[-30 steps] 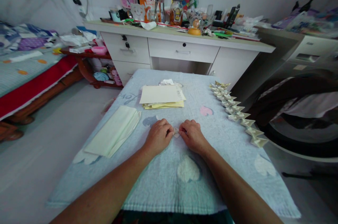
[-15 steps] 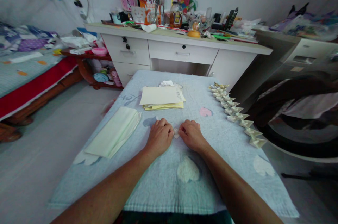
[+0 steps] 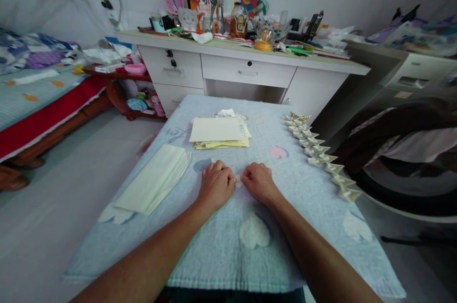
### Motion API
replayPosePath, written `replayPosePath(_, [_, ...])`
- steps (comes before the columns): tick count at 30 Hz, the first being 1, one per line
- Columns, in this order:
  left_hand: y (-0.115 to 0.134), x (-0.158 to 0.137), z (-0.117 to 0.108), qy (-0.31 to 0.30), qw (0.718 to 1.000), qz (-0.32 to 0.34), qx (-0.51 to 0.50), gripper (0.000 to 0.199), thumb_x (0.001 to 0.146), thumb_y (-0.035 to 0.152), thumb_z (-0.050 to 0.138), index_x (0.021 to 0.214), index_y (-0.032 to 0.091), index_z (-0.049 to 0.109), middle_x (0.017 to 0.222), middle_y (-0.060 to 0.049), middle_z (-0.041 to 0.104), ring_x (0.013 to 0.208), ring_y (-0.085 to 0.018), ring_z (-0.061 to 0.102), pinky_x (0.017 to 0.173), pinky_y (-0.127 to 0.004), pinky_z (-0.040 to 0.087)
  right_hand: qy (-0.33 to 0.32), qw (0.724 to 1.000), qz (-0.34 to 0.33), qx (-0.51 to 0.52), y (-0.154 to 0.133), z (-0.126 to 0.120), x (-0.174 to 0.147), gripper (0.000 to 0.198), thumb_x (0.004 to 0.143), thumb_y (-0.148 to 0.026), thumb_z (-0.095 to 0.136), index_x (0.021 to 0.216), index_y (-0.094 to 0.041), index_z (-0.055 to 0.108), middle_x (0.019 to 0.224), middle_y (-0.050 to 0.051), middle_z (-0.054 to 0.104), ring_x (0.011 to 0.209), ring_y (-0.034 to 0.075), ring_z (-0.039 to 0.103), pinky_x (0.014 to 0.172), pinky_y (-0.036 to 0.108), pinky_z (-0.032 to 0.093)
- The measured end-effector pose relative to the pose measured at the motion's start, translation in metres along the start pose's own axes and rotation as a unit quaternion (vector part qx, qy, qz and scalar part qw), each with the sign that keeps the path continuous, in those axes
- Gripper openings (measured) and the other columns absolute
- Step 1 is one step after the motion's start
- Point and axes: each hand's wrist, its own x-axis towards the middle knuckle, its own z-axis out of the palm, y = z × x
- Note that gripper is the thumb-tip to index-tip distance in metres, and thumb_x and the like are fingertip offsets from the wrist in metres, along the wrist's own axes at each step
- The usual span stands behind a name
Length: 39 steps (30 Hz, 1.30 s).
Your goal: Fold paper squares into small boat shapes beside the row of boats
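1 head view, forward and down from above the near edge of the table (image 3: pixel 214 260) toward a desk (image 3: pixel 317 86)

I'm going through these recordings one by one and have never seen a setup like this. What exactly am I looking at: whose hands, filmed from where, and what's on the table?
There is no machine here: a person works with two bare hands, filmed from their own head, looking forward and down. The left hand and right hand pinch a small pale piece between them; it looks like paper, though the hands hide much of it. A pale blue patterned cloth covers the table. On it lie a paper stack beyond the hands, pale green folded sheets to the left, and a row of folded paper shapes along the right.
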Motion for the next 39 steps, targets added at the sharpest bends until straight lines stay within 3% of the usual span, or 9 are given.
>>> replayPosePath(10, [-0.0058,0.0001,0.002,0.005,1.0,0.004,-0.028,0.007,0.08,0.027,0.06,0.084,0.024,0.065,0.095,-0.003,0.058,0.096,-0.025,0.05,0.08,-0.039,0.036,0.027,1.0,0.008,0.003,-0.0009,0.0047,-0.0015,0.011,0.084,-0.029,0.057,0.082,-0.019,0.062,0.089,0.005,0.062,0.087,0.02,0.049,0.073,0.031,0.026])
replayPosePath(17, [-0.0048,0.0006,0.004,0.011,0.999,-0.017,-0.051,0.02,0.071,0.034,0.07,0.088,0.025,0.067,0.097,-0.003,0.057,0.097,-0.027,0.049,0.084,-0.042,0.036,0.032,0.999,0.001,0.024,0.0002,0.0092,-0.0027,0.01,0.084,-0.026,0.058,0.09,-0.02,0.063,0.095,0.006,0.06,0.092,0.021,0.047,0.077,0.032,0.026])
replayPosePath(34, [-0.0009,0.0044,0.0058,0.005,0.996,-0.01,-0.088,0.015,0.073,0.027,0.07,0.087,0.024,0.065,0.096,-0.002,0.061,0.1,-0.024,0.052,0.083,-0.037,0.035,0.037,0.996,-0.035,0.066,0.0039,0.0081,-0.0067,0.014,0.08,-0.021,0.057,0.092,-0.019,0.063,0.094,0.004,0.059,0.093,0.02,0.046,0.079,0.032,0.026])
replayPosePath(39, [-0.0012,0.0033,0.0048,0.006,0.987,0.018,-0.157,0.011,0.075,0.024,0.067,0.083,0.021,0.061,0.09,-0.001,0.063,0.095,-0.022,0.056,0.084,-0.036,0.038,0.038,0.992,-0.049,0.109,0.0046,0.0028,-0.0097,0.012,0.075,-0.019,0.059,0.087,-0.019,0.061,0.09,0.003,0.057,0.091,0.02,0.046,0.08,0.032,0.029])
